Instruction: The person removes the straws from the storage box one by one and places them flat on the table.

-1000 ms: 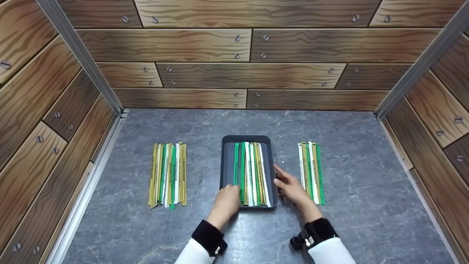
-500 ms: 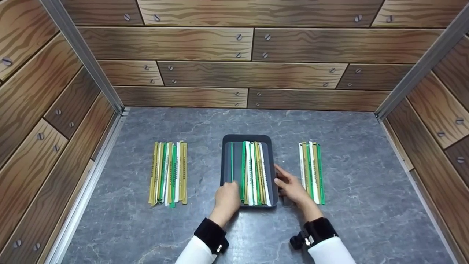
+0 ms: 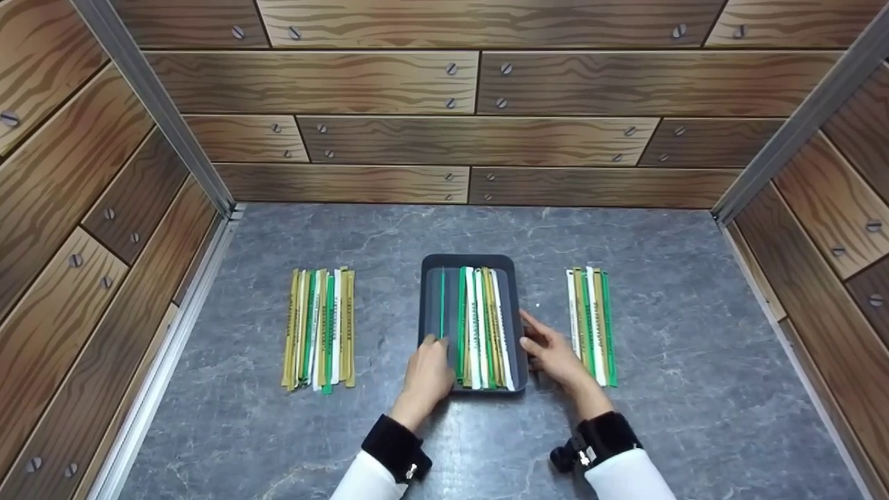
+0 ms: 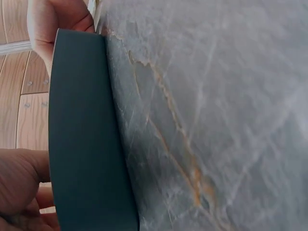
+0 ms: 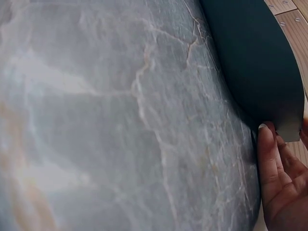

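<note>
A dark grey tray (image 3: 432, 258) holds a row of slim printed, wrapped sticks (image 3: 479, 326) in green, white and gold. My left hand (image 3: 429, 371) reaches over the tray's near left part and pinches a slim green wrapped stick (image 3: 442, 298), which shows as a thin line apart from the row. Its lower end is hidden by the fingers. With fingers extended, my right hand (image 3: 552, 354) touches the tray's right wall. In the left wrist view, the tray wall (image 4: 86, 134) stands before the left hand (image 4: 19, 187). The right wrist view shows the right hand (image 5: 284, 183) at the tray's corner.
To the left on the grey marbled table (image 3: 229, 430) lies a bundle of wrapped sticks (image 3: 318, 330). A smaller bundle (image 3: 592, 326) lies right of the tray, close to the right hand. Wood-patterned walls (image 3: 458, 139) enclose the back and sides.
The green wrapped stick has moved left, away from the row, and turned from its flat face to its narrow edge. The left hand has shifted slightly; the right hand has stayed at the tray.
</note>
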A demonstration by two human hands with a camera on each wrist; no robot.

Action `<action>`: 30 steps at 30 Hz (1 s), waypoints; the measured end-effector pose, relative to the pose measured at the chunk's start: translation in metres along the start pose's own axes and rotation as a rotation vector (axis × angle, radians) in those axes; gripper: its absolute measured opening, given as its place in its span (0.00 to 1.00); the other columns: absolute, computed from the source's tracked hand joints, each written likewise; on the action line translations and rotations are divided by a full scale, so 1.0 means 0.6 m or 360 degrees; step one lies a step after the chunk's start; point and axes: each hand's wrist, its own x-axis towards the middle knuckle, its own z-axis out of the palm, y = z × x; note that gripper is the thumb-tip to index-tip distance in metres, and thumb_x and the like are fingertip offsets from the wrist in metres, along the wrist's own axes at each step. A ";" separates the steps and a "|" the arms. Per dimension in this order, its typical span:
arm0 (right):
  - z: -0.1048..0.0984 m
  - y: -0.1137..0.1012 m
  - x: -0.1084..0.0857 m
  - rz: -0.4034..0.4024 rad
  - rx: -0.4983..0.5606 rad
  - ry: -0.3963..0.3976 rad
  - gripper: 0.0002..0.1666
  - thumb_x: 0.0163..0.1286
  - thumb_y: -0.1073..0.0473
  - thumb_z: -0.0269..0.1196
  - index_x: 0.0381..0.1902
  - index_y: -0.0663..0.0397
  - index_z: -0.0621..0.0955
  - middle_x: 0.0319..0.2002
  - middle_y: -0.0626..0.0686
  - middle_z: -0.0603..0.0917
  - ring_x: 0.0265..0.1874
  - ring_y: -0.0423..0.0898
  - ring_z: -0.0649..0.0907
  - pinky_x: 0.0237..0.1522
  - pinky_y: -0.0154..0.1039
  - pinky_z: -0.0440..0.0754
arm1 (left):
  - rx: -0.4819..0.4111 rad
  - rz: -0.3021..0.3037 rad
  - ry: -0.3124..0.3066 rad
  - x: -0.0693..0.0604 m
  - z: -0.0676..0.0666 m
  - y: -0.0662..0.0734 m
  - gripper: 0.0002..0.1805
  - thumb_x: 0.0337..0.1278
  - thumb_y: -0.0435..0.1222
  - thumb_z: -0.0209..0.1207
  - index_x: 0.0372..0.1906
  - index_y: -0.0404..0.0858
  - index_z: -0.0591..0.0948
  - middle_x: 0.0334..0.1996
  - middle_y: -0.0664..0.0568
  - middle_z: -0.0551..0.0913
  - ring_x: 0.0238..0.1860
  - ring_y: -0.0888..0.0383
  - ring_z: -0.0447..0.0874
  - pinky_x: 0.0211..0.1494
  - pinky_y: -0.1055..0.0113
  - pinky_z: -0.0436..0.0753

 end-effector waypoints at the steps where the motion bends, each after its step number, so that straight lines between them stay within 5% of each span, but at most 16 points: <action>1: 0.000 0.000 0.000 -0.0005 -0.0012 0.0006 0.34 0.74 0.63 0.57 0.75 0.46 0.63 0.65 0.70 0.68 0.52 0.59 0.79 0.43 0.47 0.84 | -0.0038 -0.0005 -0.0017 0.000 -0.003 -0.001 0.25 0.43 0.21 0.61 0.54 0.26 0.81 0.44 0.37 0.80 0.41 0.42 0.83 0.39 0.56 0.85; 7: -0.002 -0.003 0.000 0.0024 -0.0001 -0.0009 0.34 0.75 0.62 0.56 0.76 0.45 0.62 0.65 0.69 0.68 0.51 0.59 0.80 0.41 0.47 0.85 | -0.0350 -0.0018 -0.0119 -0.012 -0.032 -0.008 0.35 0.44 0.18 0.56 0.65 0.29 0.73 0.51 0.39 0.77 0.36 0.51 0.79 0.30 0.66 0.80; 13: -0.002 -0.003 -0.002 0.0021 0.0004 -0.0017 0.34 0.75 0.63 0.56 0.76 0.46 0.62 0.65 0.70 0.68 0.52 0.60 0.79 0.41 0.47 0.85 | -0.0495 -0.0017 -0.0005 -0.029 -0.071 -0.027 0.37 0.43 0.16 0.55 0.66 0.32 0.73 0.51 0.41 0.79 0.45 0.48 0.79 0.36 0.67 0.81; 24: 0.002 -0.001 -0.001 -0.0006 -0.0020 0.0003 0.34 0.75 0.63 0.56 0.75 0.45 0.62 0.66 0.70 0.67 0.54 0.62 0.78 0.46 0.49 0.84 | -0.0280 -0.0247 0.0226 -0.053 -0.144 -0.135 0.34 0.38 0.15 0.55 0.60 0.27 0.77 0.45 0.35 0.80 0.45 0.39 0.81 0.44 0.49 0.82; 30: 0.004 -0.022 -0.012 -0.0002 0.0040 -0.0032 0.34 0.75 0.65 0.55 0.76 0.50 0.61 0.66 0.72 0.66 0.53 0.63 0.79 0.45 0.50 0.84 | -0.0142 -0.0427 0.0234 -0.067 -0.177 -0.194 0.35 0.37 0.16 0.52 0.61 0.28 0.76 0.49 0.29 0.79 0.50 0.33 0.78 0.47 0.43 0.79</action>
